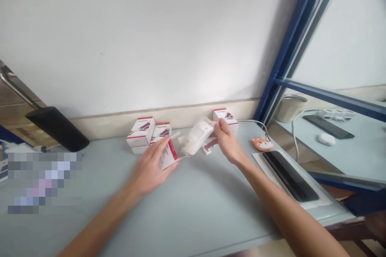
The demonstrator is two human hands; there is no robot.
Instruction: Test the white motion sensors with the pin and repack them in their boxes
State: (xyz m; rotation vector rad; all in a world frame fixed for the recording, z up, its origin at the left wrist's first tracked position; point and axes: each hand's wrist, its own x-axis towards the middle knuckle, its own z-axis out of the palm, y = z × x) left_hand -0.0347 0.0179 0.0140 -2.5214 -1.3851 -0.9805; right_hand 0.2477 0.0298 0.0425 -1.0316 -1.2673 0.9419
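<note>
My left hand grips a small white and red open box on the pale grey table. My right hand pinches a white bagged item that sticks out of the box's open end. Two matching white and red boxes stand by the wall behind my left hand. A third box stands behind my right hand.
A black oblong device lies on a white sheet at the right, with an orange animal-shaped object and a cable beside it. A black lamp-like object sits at the left. A blue frame borders the right; a blurred patch covers the left.
</note>
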